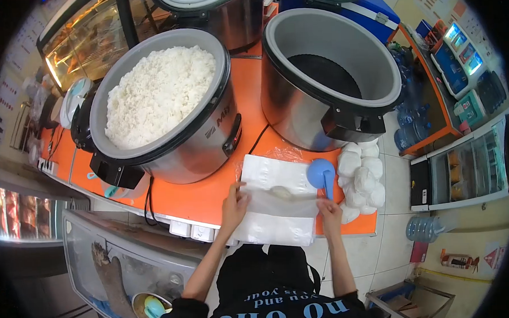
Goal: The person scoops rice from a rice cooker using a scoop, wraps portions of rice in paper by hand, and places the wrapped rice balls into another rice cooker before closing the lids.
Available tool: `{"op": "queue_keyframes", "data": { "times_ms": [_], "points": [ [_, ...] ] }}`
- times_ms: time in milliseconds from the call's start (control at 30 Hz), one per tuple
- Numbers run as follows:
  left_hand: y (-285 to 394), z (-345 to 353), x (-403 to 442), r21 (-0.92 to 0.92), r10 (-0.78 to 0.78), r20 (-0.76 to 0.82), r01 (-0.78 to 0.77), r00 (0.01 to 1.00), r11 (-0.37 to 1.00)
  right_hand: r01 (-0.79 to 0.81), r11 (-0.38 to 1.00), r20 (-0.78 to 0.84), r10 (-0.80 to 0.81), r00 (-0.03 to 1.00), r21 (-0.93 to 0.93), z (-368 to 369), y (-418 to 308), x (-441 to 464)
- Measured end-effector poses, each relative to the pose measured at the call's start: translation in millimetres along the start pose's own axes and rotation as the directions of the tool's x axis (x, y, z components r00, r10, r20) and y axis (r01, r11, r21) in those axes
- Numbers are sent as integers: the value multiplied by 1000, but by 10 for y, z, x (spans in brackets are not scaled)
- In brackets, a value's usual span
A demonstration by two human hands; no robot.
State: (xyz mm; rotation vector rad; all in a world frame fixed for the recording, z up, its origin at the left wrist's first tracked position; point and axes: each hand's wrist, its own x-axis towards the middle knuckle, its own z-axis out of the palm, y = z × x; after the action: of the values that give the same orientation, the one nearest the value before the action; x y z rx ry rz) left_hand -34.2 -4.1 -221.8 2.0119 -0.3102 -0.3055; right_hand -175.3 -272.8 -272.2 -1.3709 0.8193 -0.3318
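A thin, translucent white sheet (268,205) is stretched between my hands, its near edge lifted over a small pale lump (278,191). My left hand (234,208) grips the sheet's left end, and my right hand (330,217) pinches its right end. Beneath lies a stack of white wrapping sheets (274,231) at the table edge. A blue scoop (321,173) with a handle rests on the stack's upper right corner. To the right, several white wrapped bundles (362,180) are piled up.
A large cooker full of white rice (159,95) stands open at the left on the orange table (182,201). Beside it is another open cooker (309,102), its dark bottom showing. A black cord (259,137) runs between them. Behind is a third cooker (226,24).
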Motion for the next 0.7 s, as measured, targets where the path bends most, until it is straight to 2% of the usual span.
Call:
{"op": "queue_keyframes", "data": {
  "times_ms": [33, 67, 100, 133, 167, 200, 233, 267, 333, 367, 400, 433, 467, 500, 533, 567, 600, 633, 667, 700],
  "points": [
    [-45, 197, 76, 46, -30, -126, 36, 992, 998, 36, 992, -3, -36, 999, 122, 161, -28, 46],
    [-126, 346, 208, 86, -46, -253, 70, 966, 994, 145, 984, -17, -147, 989, -109, 268, -46, 33],
    [-315, 482, 218, 200, 257, -320, -200, 912, 959, 245, 910, -7, -262, 965, -335, 336, -66, 11],
    [-295, 507, 157, 290, 242, -215, -175, 946, 941, 317, 776, 25, -363, 932, -545, 339, -62, -12],
    [-288, 526, 72, 381, 207, -105, -153, 973, 912, 595, 538, 208, -612, 763, -598, 293, 42, 20],
    [-256, 529, -4, 471, 152, 4, -136, 988, 872, 549, 534, 222, -556, 801, -643, 301, 4, 8],
    [-181, 521, -64, 445, 105, -30, -81, 994, 892, 499, 528, 233, -491, 839, -687, 327, -88, -75],
    [-100, 466, -220, 558, 191, -112, -98, 975, 824, 450, 515, 241, -422, 874, -729, 348, -194, -165],
    [146, 303, -385, 759, 410, -252, -83, 877, 646, 557, 396, 347, -487, 801, -730, 424, -587, -193],
    [86, 273, -401, 622, 97, -189, 43, 977, 782, 599, 341, 392, -510, 765, -724, 490, -681, -183],
    [-2, 244, -482, 486, -224, -55, 222, 973, 845, 571, 546, 393, -416, 820, -613, 605, -706, -96],
    [-71, 246, -627, 367, -511, 128, 438, 850, 821, 488, 725, 414, -301, 859, -485, 722, -724, 12],
    [-112, 316, -671, 297, -469, 5, 447, 883, 844, 373, 863, 449, -199, 871, -341, 805, -685, 119],
    [-149, 418, -570, 225, -405, -130, 424, 905, 877, 575, 675, 476, -358, 803, -462, 757, -327, 372],
    [-167, 454, -497, 159, -340, -263, 388, 903, 908, 515, 720, 440, -316, 840, -466, 642, -253, 459],
    [-107, 397, -472, 103, -442, -221, 472, 869, 876, 457, 757, 408, -274, 871, -467, 537, -232, 567],
    [-129, 379, -420, 153, -315, -179, 342, 932, 927, 398, 787, 382, -225, 896, -471, 540, -355, 626],
    [-171, 353, -378, 199, -184, -127, 207, 975, 958, 252, 820, 354, -65, 933, -514, 486, -476, 629],
    [-129, 309, -322, 242, -52, -66, 67, 996, 968, 472, 699, 459, -227, 859, -537, 576, -491, 674],
    [-89, 366, -151, 161, -81, -63, 90, 995, 983, 655, 537, 565, -352, 746, -531, 702, -456, 665]
  ]
}}
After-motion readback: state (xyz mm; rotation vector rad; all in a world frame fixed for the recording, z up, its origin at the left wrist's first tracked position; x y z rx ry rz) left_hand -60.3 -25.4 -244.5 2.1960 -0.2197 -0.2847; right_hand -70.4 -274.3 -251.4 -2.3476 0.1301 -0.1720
